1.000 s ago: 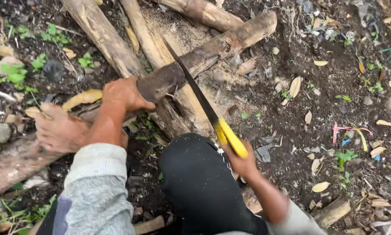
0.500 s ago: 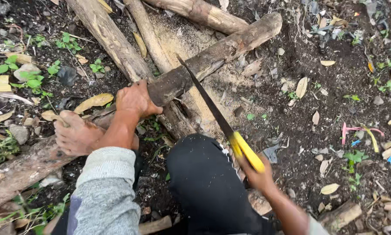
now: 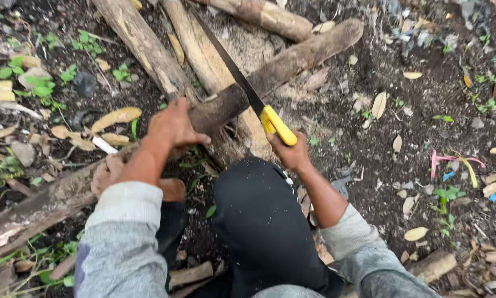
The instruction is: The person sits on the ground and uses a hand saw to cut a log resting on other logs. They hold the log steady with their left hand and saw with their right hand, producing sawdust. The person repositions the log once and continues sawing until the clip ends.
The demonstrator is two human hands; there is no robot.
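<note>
My left hand (image 3: 174, 126) presses down on the near end of a brown log (image 3: 284, 65) that lies slanted across other logs. My right hand (image 3: 290, 152) grips the yellow handle of a hand saw (image 3: 278, 124). The saw's dark blade (image 3: 226, 63) runs up and to the left, its edge lying across the log close beside my left hand. My knee in black trousers (image 3: 259, 215) is bent below the saw. A bare foot (image 3: 107, 171) rests on a long log at the left.
Several pale logs (image 3: 140, 41) lie crossed under and behind the sawn one. Sawdust (image 3: 248, 47) covers the ground between them. Dark soil with dry leaves (image 3: 115, 117), small green plants (image 3: 41, 85) and scraps of coloured litter (image 3: 457, 163) surrounds the pile.
The saw has been pushed forward and up along the log, and my right hand has moved closer to it. My left hand stays on the log's end.
</note>
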